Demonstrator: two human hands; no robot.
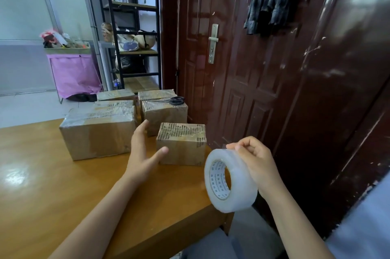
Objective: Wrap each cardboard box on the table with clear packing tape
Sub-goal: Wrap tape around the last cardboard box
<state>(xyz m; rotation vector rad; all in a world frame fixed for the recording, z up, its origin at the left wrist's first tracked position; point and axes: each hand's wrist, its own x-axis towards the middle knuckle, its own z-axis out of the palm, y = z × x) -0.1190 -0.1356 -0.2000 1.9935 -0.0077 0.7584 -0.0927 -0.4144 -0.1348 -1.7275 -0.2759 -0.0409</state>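
Several taped cardboard boxes stand at the far end of the wooden table [63, 185]. The nearest small box [181, 147] sits by the right edge, a wide box [99, 134] lies to its left, and a taller box [166, 115] is behind. My left hand [143, 151] hovers with fingers spread between the wide box and the small box, its thumb close to the small box's left side. My right hand [255, 159] grips a roll of clear packing tape [230, 180] beyond the table's right edge, fingers pinching the top of the roll.
Black scissors [171, 100] lie on top of the back right box [156, 94]. A dark red door [242, 69] stands close to the right of the table. A black shelf rack [135, 33] and a pink bin [73, 73] are behind.
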